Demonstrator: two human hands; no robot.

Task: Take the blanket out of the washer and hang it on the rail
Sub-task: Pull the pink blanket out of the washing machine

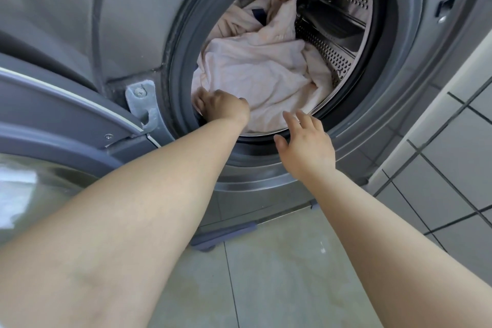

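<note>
A pale pink blanket [262, 66] lies crumpled inside the drum of a grey front-loading washer [404, 104], with a dark patch showing near its top. My left hand [222, 106] reaches into the opening at its lower left, fingers curled round a fold of the blanket. My right hand [304, 141] hovers at the lower rim of the rubber door seal with fingers spread and relaxed, holding nothing. No rail is in view.
The washer door [61, 125] stands open at the left, hinged beside the opening. The perforated steel drum wall [335, 56] shows to the right of the blanket. Pale floor tiles [279, 274] lie below, and a white tiled wall [452, 157] rises at the right.
</note>
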